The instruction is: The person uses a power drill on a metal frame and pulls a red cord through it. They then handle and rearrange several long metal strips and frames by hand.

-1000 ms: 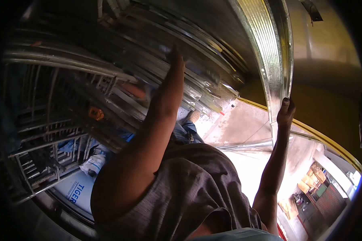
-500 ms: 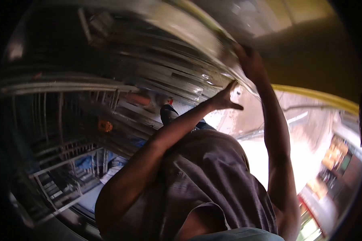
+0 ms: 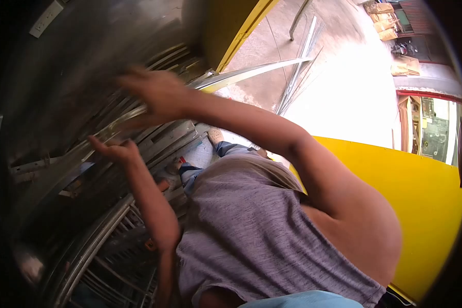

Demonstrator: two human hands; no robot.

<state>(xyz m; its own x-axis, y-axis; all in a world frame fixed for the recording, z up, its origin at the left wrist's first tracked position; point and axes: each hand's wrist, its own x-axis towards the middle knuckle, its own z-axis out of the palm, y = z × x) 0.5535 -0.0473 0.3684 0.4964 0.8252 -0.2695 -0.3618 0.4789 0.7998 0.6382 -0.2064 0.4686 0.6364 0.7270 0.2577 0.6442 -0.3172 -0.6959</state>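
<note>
A long, shiny metal strip runs from the bright doorway down to the left, beneath both hands. My right hand is over the strip with its fingers spread, blurred by motion; contact with the strip cannot be made out. Lower and to the left, my left hand is beside the strip's dim part, palm up, with thumb and fingers apart. Nothing shows gripped in either hand. The strip's lower end fades into the dark. Long metal profiles lie stacked beneath it, near my feet.
A yellow panel stands at my right, and a yellow-edged panel rises ahead. More long strips lie on the floor outside. A metal frame with bars is at lower left. A white socket strip is at upper left.
My view has turned, bringing the doorway to the upper right. Both hands have moved left across the view. My right hand, earlier at the strip's edge, now has its fingers spread.
</note>
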